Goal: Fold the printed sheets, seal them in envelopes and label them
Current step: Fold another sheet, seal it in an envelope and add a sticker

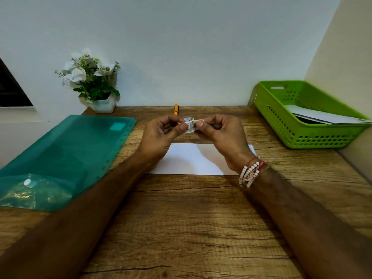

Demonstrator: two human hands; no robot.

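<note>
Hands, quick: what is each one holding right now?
Left hand: pinches the small white roll.
Right hand: pinches the same roll from the other side.

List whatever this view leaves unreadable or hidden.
Head view:
Small roll's print: too small, blurred, pinched between left hand and right hand.
Pen: near end behind the left hand.
White envelope: partly covered by both wrists.
Papers in green basket: behind its wall, cut by right edge.

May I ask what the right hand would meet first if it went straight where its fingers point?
The right hand would likely meet the left hand first, just across the small roll both pinch.
</note>
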